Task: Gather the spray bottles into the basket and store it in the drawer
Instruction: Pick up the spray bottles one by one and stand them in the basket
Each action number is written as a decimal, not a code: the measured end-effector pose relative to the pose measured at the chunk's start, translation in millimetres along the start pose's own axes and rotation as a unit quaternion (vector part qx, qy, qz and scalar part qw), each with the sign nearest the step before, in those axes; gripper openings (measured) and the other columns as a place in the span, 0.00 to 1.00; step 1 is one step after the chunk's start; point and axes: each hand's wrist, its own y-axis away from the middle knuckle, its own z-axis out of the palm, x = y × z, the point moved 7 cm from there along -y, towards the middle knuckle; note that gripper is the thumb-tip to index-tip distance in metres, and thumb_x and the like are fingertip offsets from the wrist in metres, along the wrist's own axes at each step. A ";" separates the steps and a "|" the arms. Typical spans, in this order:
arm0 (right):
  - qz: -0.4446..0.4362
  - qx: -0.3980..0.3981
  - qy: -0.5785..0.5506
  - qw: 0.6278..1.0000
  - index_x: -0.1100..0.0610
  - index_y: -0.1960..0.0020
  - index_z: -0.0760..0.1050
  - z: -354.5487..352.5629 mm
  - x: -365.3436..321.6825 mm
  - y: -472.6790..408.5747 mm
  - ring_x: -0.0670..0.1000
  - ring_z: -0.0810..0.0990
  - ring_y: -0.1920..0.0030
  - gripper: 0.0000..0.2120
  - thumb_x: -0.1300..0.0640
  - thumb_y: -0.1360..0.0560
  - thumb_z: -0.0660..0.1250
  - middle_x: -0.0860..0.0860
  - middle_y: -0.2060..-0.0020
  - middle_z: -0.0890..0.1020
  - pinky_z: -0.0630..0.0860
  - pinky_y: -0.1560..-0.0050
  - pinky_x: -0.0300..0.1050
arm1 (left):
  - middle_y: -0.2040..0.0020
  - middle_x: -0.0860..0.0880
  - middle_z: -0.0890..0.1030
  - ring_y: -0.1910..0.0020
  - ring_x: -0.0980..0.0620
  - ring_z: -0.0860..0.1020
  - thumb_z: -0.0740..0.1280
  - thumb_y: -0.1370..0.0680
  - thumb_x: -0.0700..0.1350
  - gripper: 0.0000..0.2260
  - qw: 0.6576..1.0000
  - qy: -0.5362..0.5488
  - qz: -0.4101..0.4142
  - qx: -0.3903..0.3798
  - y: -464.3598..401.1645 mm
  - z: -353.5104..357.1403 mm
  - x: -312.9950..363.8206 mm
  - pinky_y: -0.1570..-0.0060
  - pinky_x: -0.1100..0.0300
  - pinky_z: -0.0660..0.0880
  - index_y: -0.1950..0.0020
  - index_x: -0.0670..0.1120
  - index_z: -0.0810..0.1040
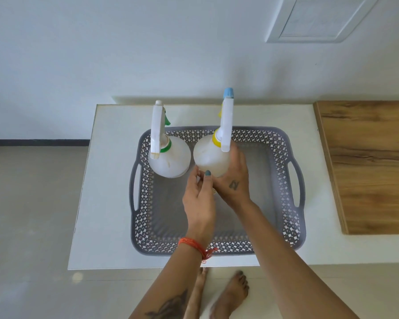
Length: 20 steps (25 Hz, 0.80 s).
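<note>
Right hand (232, 180) curled round yellow-collared bottle (211, 157), holding it upright inside grey basket (295, 217). Left hand (199, 199) just beside, fingers loosely bent at bottle's base, grip unclear. Green-collared bottle (171, 157) upright in basket's far left corner. Basket on white worktop (111, 180), wooden board (366, 162) to the right.

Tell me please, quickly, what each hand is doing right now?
Left hand: open, fingertips by the yellow-collared bottle.
Right hand: grips that bottle inside the basket.
</note>
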 end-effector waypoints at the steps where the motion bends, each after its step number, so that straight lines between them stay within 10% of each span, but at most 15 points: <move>1: -0.001 -0.004 -0.003 1.000 0.51 0.31 0.64 1.1 0.8 -0.5 0.37 0.67 0.44 0.41 0.49 0.41 0.77 0.51 0.37 0.71 0.64 0.49 0.20 | 0.41 0.53 0.78 0.38 0.54 0.76 0.62 0.22 0.42 0.18 1.000 0.004 0.000 -0.002 -2.5 0.1 -2.3 0.33 0.53 0.70 0.31 0.48 0.71; 5: -0.027 -0.005 -0.002 1.000 0.50 0.29 0.61 4.3 0.8 -1.2 0.42 0.66 0.36 0.43 0.53 0.39 0.78 0.48 0.34 0.68 0.68 0.39 0.36 | 0.39 0.53 0.78 0.38 0.55 0.75 0.64 0.27 0.48 0.23 1.000 -0.004 0.003 -0.011 -9.5 0.3 -9.7 0.33 0.53 0.70 0.31 0.49 0.71; 10: 0.006 -0.004 -0.042 0.999 0.50 0.24 0.51 -12.3 7.2 13.4 0.40 0.60 0.32 0.48 0.60 0.36 0.74 0.42 0.32 0.60 0.56 0.38 0.20 | 0.35 0.54 0.74 0.40 0.56 0.73 0.63 0.22 0.47 0.20 0.998 -0.034 0.010 0.051 3.4 -8.1 -13.0 0.34 0.50 0.70 0.30 0.49 0.68; 13: 0.030 0.065 -0.105 0.992 0.54 0.25 0.53 -51.6 8.5 45.4 0.46 0.62 0.28 0.44 0.61 0.36 0.69 0.49 0.28 0.63 0.61 0.29 0.35 | 0.39 0.49 0.75 0.46 0.58 0.75 0.63 0.21 0.49 0.15 0.987 -0.055 0.112 0.097 41.7 -8.9 -6.2 0.43 0.55 0.76 0.35 0.48 0.70; 20: 0.087 0.224 -0.241 0.940 0.37 0.32 0.58 -172.0 16.7 125.5 0.43 0.66 0.30 0.36 0.28 0.36 0.63 0.45 0.28 0.65 0.65 0.30 0.48 | 0.32 0.56 0.71 0.35 0.60 0.72 0.62 0.28 0.58 0.21 0.950 -0.084 0.245 -0.173 141.0 98.1 12.3 0.42 0.69 0.71 0.35 0.61 0.65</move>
